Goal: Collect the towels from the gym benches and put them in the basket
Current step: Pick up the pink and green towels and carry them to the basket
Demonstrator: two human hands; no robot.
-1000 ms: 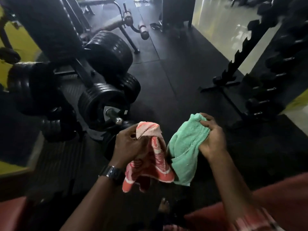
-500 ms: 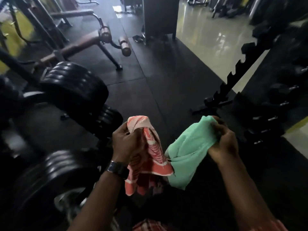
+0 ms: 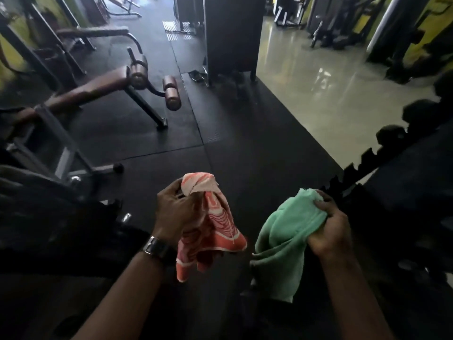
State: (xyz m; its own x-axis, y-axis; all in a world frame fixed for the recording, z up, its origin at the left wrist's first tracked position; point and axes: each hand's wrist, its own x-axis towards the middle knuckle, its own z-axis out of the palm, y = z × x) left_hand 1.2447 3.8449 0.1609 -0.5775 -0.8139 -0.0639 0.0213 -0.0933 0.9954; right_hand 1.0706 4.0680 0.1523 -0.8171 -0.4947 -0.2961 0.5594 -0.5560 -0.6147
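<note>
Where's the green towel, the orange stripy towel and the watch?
green towel point(image 3: 282, 239), head view, on the hanging middle of the cloth
orange stripy towel point(image 3: 220, 229), head view, on the patterned drape below the left hand
watch point(image 3: 157, 247), head view, on the band at the left wrist

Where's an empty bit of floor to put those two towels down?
The black mat straight ahead is bare, between the brown bench on the left and the toothed rack on the right. The shiny pale floor beyond is open too. Near left is crowded with metal frames.
</note>
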